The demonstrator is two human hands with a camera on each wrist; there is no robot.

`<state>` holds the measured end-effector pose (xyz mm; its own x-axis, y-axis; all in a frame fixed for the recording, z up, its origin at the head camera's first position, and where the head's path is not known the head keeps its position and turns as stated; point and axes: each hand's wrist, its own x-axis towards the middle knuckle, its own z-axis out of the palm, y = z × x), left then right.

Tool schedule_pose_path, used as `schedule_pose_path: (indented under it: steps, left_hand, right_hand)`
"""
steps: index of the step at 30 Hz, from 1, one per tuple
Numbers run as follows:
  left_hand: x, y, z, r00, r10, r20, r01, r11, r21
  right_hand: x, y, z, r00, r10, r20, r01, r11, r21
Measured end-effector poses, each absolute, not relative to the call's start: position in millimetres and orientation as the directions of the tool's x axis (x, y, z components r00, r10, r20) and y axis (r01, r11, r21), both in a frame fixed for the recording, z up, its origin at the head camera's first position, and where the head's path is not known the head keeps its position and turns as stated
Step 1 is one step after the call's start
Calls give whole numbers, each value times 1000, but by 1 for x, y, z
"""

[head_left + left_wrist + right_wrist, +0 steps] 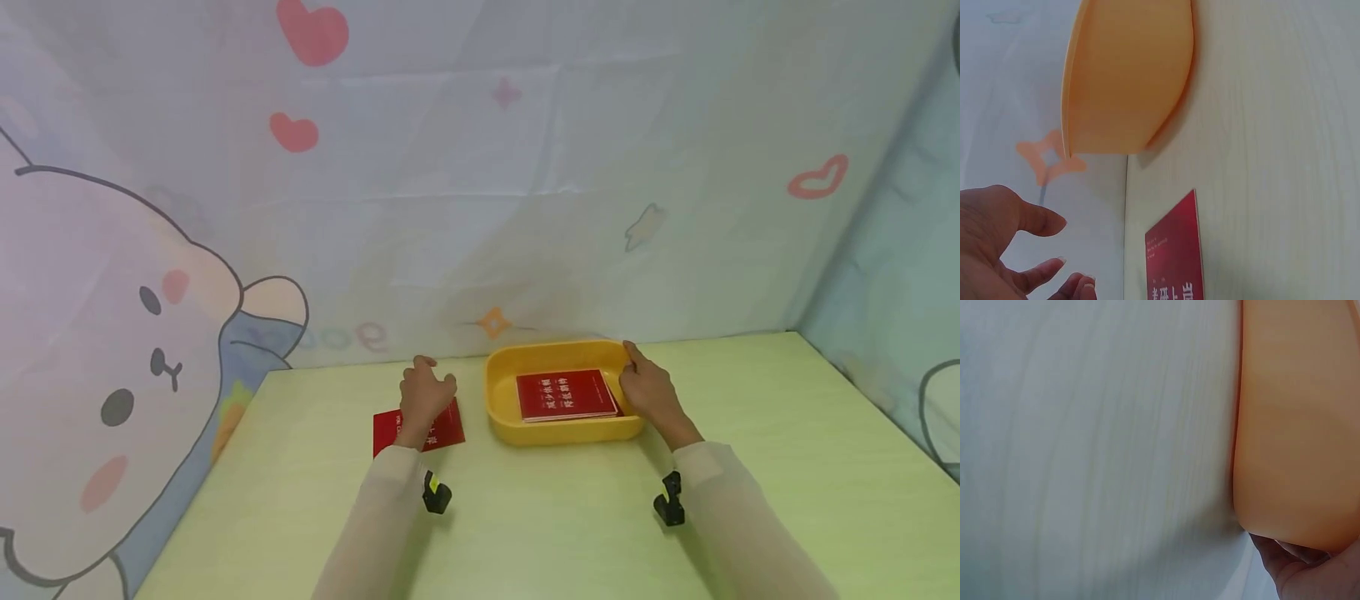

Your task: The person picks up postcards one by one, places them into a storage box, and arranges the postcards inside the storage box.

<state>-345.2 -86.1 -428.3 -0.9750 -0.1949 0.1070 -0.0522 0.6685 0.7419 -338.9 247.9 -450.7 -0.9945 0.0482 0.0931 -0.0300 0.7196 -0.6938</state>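
Observation:
A yellow plastic basket (510,432) stands near the back of the table, with a stack of red booklets (566,394) bearing white lettering inside it. My right hand (654,390) grips the basket's right end; in the right wrist view its fingers (1316,575) meet the basket's corner (1300,456). To the left of the basket, my left hand (426,392) hovers over red booklets (448,427) on the table, partly covering them. The left wrist view shows its fingers (1041,220) loosely bent and apart, holding nothing, beside a red booklet (1175,250).
The pale wooden table (555,517) ends at a printed cloth backdrop (450,250) just behind the basket. Another cloth (892,292) hangs along the right side. Black clips (437,493) sit at both wrists.

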Motion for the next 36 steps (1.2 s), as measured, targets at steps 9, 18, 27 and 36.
schedule_pose_path:
  steps: [9,18,27,36]
  left_hand:
    - [-341,-96,-433,-980,-183,81,-68,686,724]
    - [-332,-110,-433,-980,-181,79,-81,731,678]
    - [-328,-118,-434,-979,-200,34,-137,778,613]
    - [-323,-135,-437,-979,-205,-3,-175,826,536]
  right_hand:
    - [-341,249,-450,-995,54,79,-17,715,-699]
    - [-340,249,-451,-995,59,82,-16,715,-699]
    - [-339,247,-449,-994,68,86,-12,714,-700]
    - [-337,244,-448,-995,76,66,8,715,-699]
